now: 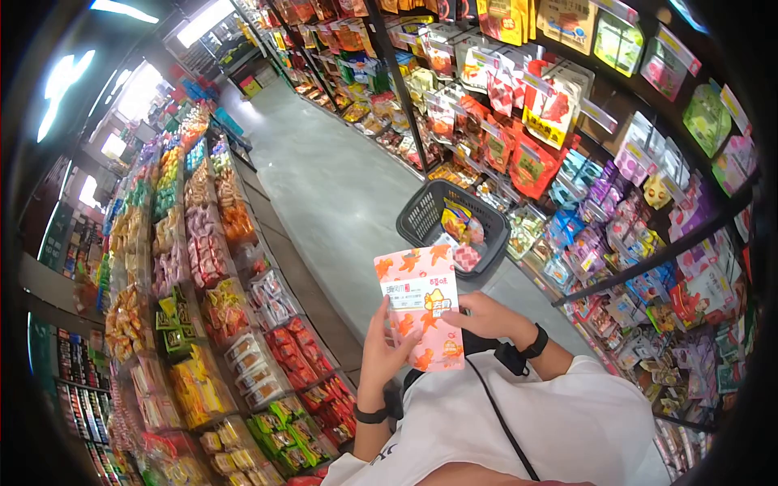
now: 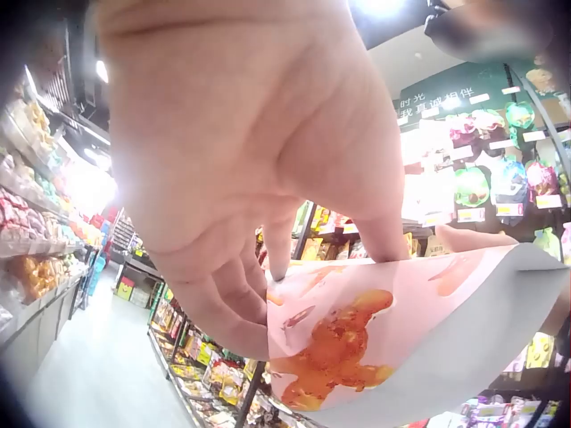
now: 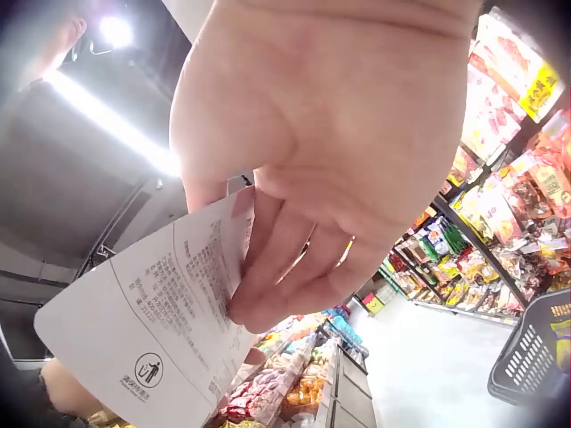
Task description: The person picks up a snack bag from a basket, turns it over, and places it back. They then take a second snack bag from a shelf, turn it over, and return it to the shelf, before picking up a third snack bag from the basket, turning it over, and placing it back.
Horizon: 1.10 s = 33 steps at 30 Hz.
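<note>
A pink snack packet point(image 1: 421, 283) with orange chicken-foot shapes stands in front of the white shirt, its printed front facing up in the head view. My left hand point(image 1: 383, 354) grips its left edge, thumb across the front. From the other side, my right hand point(image 1: 488, 317) pinches the right edge, with the thumb near the yellow lettering. In the left wrist view the packet point(image 2: 343, 343) shows its pink face below the palm. Its pale back with small print point(image 3: 147, 325) faces the right wrist camera, where the right fingers lie against it.
A dark grey shopping basket point(image 1: 413, 215) holding several packets stands on the floor by the right shelves. Bins of wrapped snacks point(image 1: 207, 247) line the left side. Hanging bags point(image 1: 539, 158) fill the right rack. The grey aisle floor point(image 1: 304, 182) runs between them.
</note>
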Tool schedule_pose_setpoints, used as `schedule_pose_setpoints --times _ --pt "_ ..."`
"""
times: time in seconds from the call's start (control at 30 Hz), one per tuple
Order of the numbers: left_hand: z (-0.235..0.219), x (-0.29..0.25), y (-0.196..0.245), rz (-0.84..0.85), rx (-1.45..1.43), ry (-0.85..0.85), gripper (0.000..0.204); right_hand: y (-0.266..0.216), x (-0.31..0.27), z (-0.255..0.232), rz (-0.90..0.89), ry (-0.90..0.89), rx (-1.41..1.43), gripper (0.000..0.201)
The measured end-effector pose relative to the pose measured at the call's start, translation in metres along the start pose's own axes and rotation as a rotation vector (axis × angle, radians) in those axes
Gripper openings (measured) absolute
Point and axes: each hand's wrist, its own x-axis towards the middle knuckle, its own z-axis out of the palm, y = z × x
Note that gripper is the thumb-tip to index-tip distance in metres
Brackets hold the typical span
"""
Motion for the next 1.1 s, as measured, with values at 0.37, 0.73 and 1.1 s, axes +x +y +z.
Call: schedule_pose_setpoints --times 0.37,0.73,1.1 --pt "-0.045 0.150 0.017 0.123 0.086 -0.029 0.093 -0.001 0.135 -0.050 -0.142 0.121 -0.060 0.044" --pt "-0.082 0.244 0.013 0.240 0.045 -0.326 0.084 0.010 0.179 -0.035 0.032 0.424 0.047 0.044" --pt "-0.181 0.327 0.116 0.908 0.030 -0.579 0.052 -0.023 0.202 0.046 0.024 1.002 0.229 0.029"
